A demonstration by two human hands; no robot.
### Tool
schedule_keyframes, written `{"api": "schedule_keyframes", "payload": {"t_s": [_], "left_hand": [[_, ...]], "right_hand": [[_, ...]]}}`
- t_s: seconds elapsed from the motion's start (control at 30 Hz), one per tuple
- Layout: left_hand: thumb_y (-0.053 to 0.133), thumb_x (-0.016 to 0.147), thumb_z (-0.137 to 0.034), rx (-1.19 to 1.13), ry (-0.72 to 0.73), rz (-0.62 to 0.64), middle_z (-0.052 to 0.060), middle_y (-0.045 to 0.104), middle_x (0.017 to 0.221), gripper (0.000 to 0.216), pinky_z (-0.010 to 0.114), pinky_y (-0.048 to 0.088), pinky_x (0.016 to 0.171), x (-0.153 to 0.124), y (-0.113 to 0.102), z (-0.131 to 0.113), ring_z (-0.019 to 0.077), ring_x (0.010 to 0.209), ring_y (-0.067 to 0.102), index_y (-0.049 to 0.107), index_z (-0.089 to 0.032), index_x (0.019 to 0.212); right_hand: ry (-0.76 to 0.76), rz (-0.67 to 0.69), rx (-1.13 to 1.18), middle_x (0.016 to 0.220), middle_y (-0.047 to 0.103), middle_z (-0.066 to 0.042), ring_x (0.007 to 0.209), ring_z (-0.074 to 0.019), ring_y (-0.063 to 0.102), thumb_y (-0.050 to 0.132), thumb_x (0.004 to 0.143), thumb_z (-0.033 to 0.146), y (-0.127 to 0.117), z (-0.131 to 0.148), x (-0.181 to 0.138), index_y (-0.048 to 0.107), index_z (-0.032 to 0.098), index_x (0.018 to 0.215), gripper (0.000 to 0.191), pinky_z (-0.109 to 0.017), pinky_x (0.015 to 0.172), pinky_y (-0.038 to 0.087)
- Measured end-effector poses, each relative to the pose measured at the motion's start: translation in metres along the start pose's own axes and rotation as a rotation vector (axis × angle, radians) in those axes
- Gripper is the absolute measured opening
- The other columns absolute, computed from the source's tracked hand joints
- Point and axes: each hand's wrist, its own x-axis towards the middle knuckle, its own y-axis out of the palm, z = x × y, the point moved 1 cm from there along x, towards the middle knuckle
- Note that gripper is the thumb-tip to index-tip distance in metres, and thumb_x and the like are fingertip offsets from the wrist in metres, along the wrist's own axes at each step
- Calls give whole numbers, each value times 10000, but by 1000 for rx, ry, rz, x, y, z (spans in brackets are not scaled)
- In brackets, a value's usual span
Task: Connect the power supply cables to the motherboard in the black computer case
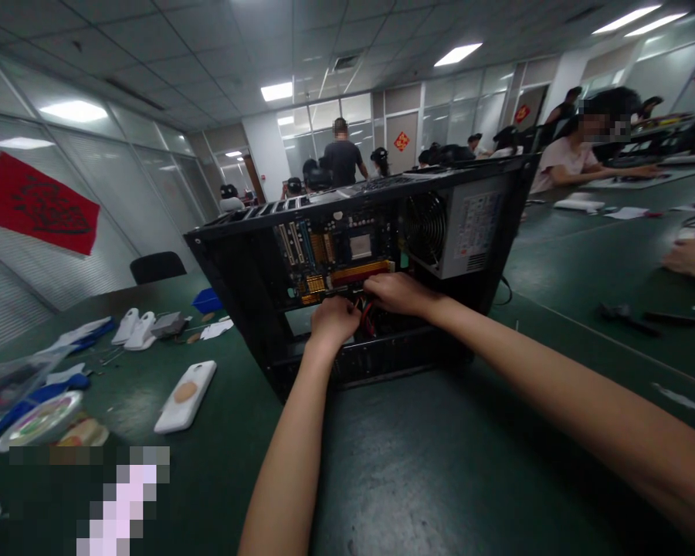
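Green tabletop (394, 455) supports an open computer case (225, 270). Red and black cables (369, 318) inside lie between the left hand (333, 320) and right hand (398, 293), both curled; whether either pinches them, I cannot tell.

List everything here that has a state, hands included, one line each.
Black metal computer case: open-sided
Bare left hand: curled by thin red and black cables, grip unclear
Bare right hand: bent inside the case, grip unclear
Silver boxy power supply: mounted in the case
White round-cornered slab: lying flat on the green tabletop
White ceiling light: lit
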Motion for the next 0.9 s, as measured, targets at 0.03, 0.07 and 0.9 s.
{"api": "schedule_keyframes", "payload": {"t_s": [0.03, 0.07, 0.9], "left_hand": [[514, 849, -340, 2, 2, -1, 90, 751, 959, 265, 327, 503, 753, 0, 0, 0, 272, 937, 687, 763, -258, 885], [515, 850, -336, 6, 4, -2, 92, 751, 968, 266, 327, 502, 759, 0, -1, 0, 272, 944, 686, 765, -259, 895], [524, 861, -305, -37, -4, -21, 108, 740, 1048, 264, 337, 495, 797, 0, 1, 4, 283, 1006, 675, 737, -252, 1007]], "right_hand": [[2, 8, 0, 992, 676, -112, 916, -229, 613, 573, 853, 128, 0, 0, 0, 606, 142, 980, 132, -287, 702, 353], [3, 17, -1, 992, 678, -110, 908, -226, 615, 569, 855, 130, 0, 0, 0, 606, 143, 982, 132, -285, 692, 347], [-55, 5, -75, 985, 688, -102, 869, -206, 615, 549, 890, 178, -3, 0, -1, 629, 139, 1001, 142, -289, 617, 277]]}}
